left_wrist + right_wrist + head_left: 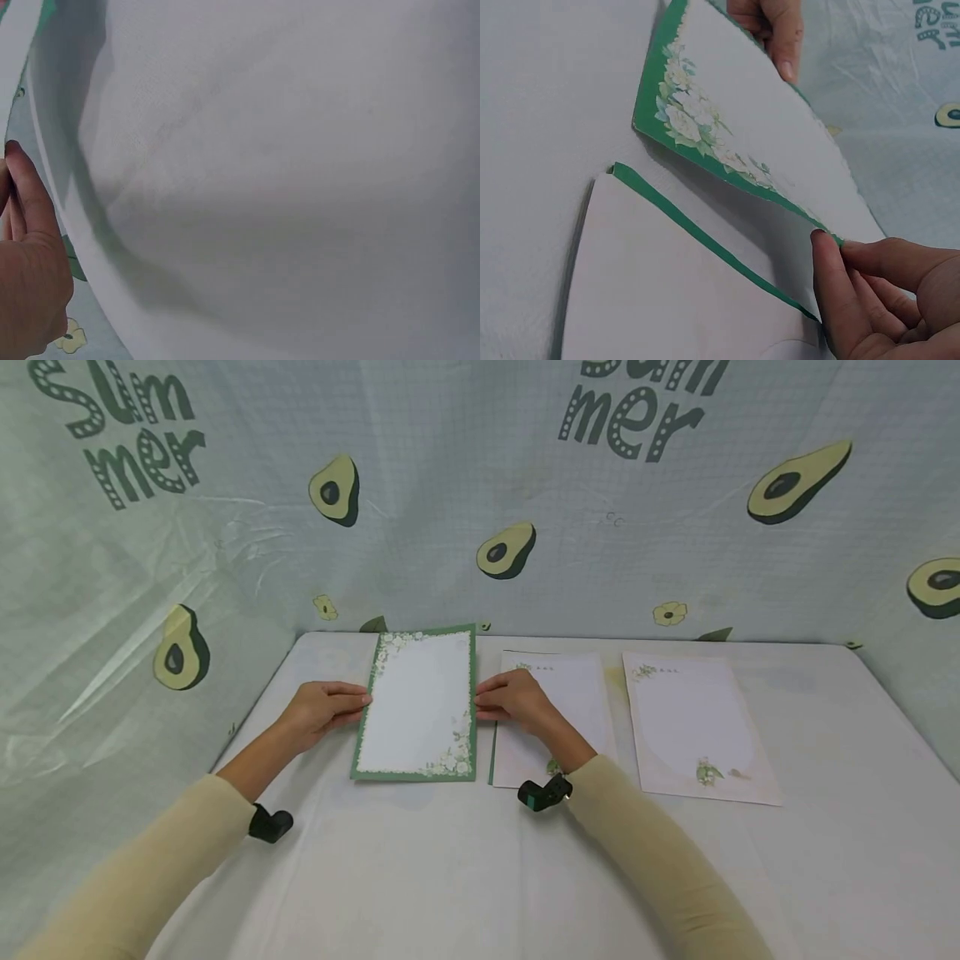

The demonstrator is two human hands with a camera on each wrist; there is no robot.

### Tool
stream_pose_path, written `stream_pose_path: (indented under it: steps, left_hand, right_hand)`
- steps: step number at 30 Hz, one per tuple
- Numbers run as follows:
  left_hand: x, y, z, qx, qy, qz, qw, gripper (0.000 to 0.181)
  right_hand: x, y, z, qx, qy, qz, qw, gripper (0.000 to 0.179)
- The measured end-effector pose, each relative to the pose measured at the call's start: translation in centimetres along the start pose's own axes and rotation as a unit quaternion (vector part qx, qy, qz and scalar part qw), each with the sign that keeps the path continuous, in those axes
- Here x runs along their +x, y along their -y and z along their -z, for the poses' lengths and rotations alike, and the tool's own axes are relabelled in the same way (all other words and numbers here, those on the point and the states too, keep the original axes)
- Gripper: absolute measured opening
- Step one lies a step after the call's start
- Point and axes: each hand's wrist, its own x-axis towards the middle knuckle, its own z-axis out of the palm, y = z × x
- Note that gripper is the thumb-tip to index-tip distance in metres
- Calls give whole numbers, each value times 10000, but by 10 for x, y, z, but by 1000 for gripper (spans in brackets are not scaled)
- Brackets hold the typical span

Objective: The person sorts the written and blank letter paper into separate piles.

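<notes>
A sheet of paper [418, 706] with a green border and white flowers in its corners is held between both hands, raised a little off the table in the right wrist view. My left hand [321, 714] pinches its left edge. At the opposite edge, my right hand [517, 700] pinches the sheet between thumb and fingers, as the right wrist view shows closely. Just under the right forearm lies a stack of pale printed sheets [585, 710], with a green edge [705, 238] showing along its left side. In the left wrist view only part of the left hand [34, 262] appears.
Right of the stack, another pale sheet [697, 727] with small flower prints lies flat. All of this is on a table with a white cover [420, 877]. A curtain [420, 552] printed with avocados hangs behind and at the sides.
</notes>
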Motion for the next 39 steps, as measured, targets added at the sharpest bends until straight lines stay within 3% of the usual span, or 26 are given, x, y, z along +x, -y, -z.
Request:
stream_pose_path:
  steps: [9,24,28,33,39]
  left_hand:
    - [2,6,2,-71,-56,49,9999,36]
    - [10,13,6,364,0,-77,9993,39]
    - [9,14,7,903,-99,-272,9955,40]
    - [4,12,9,1714,-433,-492,9830,38]
    - [-8,3,-4,1736,-181,-1013,9794,36]
  right_hand:
    - [4,-9,-3,169,-34,-53,9998,26]
    - [4,-8,-6,188,5,-112,9998,24]
    - [0,-5,-5,290,120,-90,9995,26]
    - [-11,2,7,6,278,31,9996,29]
    - [-29,14,39,-655,332,322,9968,34]
